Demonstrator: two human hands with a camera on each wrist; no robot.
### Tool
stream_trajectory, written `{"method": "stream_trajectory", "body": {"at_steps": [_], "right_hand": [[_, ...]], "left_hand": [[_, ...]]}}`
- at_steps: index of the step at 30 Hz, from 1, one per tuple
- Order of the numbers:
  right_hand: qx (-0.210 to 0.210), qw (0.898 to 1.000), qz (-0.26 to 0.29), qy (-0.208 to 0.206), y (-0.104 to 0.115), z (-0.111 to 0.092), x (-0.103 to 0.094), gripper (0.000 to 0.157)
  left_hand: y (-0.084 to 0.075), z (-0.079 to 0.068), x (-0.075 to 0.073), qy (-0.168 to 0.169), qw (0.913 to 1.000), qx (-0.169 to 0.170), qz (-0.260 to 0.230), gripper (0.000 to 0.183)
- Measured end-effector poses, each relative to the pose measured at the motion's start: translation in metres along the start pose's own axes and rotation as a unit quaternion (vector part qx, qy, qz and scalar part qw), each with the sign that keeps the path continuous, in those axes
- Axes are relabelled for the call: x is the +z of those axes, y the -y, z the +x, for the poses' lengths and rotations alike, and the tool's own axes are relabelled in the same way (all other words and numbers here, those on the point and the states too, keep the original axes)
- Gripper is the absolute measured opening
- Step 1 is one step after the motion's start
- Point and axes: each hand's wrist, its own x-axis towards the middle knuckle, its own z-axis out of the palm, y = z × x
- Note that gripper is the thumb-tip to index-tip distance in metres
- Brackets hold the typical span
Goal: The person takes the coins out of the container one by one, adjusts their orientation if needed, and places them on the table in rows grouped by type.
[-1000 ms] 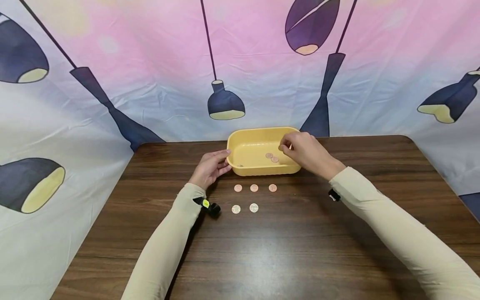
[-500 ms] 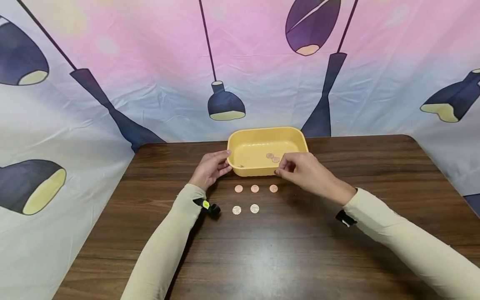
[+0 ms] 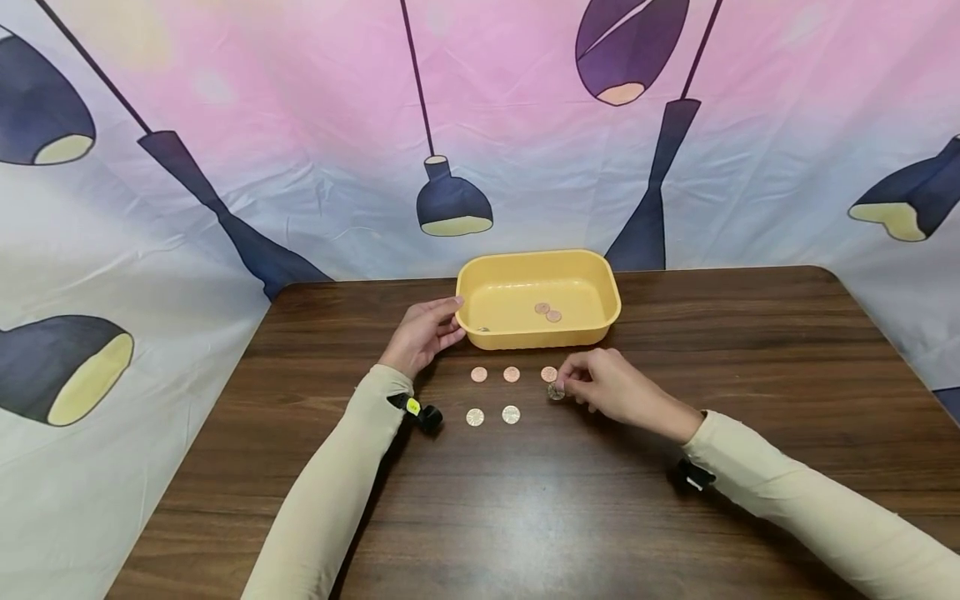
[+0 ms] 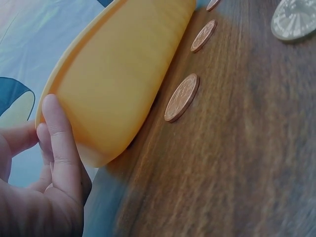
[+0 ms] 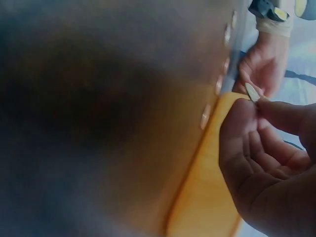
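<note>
My left hand pinches the left rim of a yellow plastic tray, thumb on top and fingers beneath. In front of the tray, my right hand pinches a silver coin between thumb and fingertips, held above the table. In the right wrist view that coin shows nearly edge-on. Three copper coins lie in a row before the tray, the rightmost close to the held coin. Two silver coins form a second row nearer me. Inside the tray are two copper coins and a silver one at the front left corner.
The dark wood table reaches back to a hanging cloth printed with lamps. The tray stands near the table's back edge. Each wrist wears a small strapped camera, such as the left camera.
My right hand has come out of the tray over its front rim toward me, carrying a silver coin to beside the right end of the copper row. My left hand stays on the rim.
</note>
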Motion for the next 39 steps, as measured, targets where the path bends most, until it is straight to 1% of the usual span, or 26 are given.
{"method": "stream_trajectory", "body": {"at_steps": [4, 6, 11, 17, 25, 30, 34, 39], "right_hand": [[0.011, 0.999, -0.009, 0.032, -0.005, -0.001, 0.007, 0.018], [0.014, 0.999, -0.013, 0.040, -0.007, -0.001, 0.010, 0.020], [0.010, 0.999, -0.027, 0.045, -0.008, 0.000, 0.012, 0.020], [-0.003, 0.997, -0.062, 0.052, -0.012, 0.007, 0.012, 0.019], [0.023, 0.991, -0.101, 0.080, -0.005, 0.011, 0.009, 0.024], [0.023, 0.987, -0.129, 0.095, -0.002, 0.013, 0.008, 0.025], [0.023, 0.985, -0.136, 0.105, 0.000, 0.014, 0.008, 0.027], [0.027, 0.987, -0.114, 0.108, 0.000, 0.013, 0.009, 0.028]], "left_hand": [[0.000, 0.000, 0.000, 0.001, 1.0000, -0.002, -0.001, 0.045], [0.000, 0.000, 0.000, 0.002, 1.0000, -0.003, -0.001, 0.046], [0.000, 0.000, 0.000, 0.004, 1.0000, -0.002, 0.000, 0.048], [-0.002, 0.000, 0.000, 0.004, 1.0000, -0.002, -0.001, 0.047], [-0.002, 0.000, 0.002, 0.006, 1.0000, -0.005, -0.006, 0.046], [-0.002, 0.002, 0.003, 0.006, 0.9999, -0.005, -0.009, 0.045], [-0.001, 0.003, 0.002, 0.005, 0.9999, -0.005, -0.009, 0.044], [0.000, 0.002, 0.001, 0.001, 0.9999, -0.007, -0.008, 0.044]]}}
